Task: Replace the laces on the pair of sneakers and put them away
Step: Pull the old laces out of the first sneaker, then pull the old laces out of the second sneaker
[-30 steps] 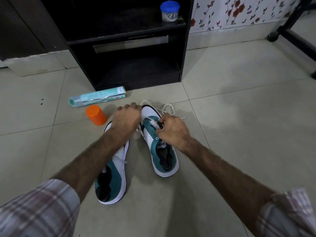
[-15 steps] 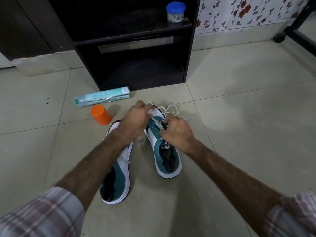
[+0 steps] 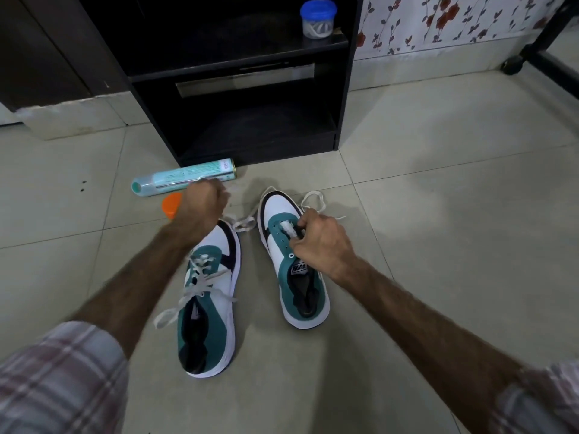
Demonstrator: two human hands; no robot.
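Two white and teal sneakers lie on the tiled floor, toes pointing away from me. The left sneaker (image 3: 216, 311) carries a loosely threaded white lace. On the right sneaker (image 3: 300, 286) most eyelets are bare. My right hand (image 3: 322, 242) pinches the white lace (image 3: 246, 223) at that shoe's lowest eyelets. From there the lace runs left across the floor to my left hand (image 3: 203, 206), a fist that grips its end above the left shoe's toe. Another loop of the lace lies beyond the right shoe's toe.
A pale green spray can (image 3: 185, 180) lies on the floor behind my left hand, with an orange cap (image 3: 170, 204) beside it. A black shelf unit (image 3: 343, 98) stands ahead, with a blue-lidded jar (image 3: 318, 18) on its upper shelf. A black wheeled frame (image 3: 513, 65) is at far right.
My left hand has moved left and away from the right sneaker, drawing the lace out sideways. My right hand stays at the shoe's eyelets.
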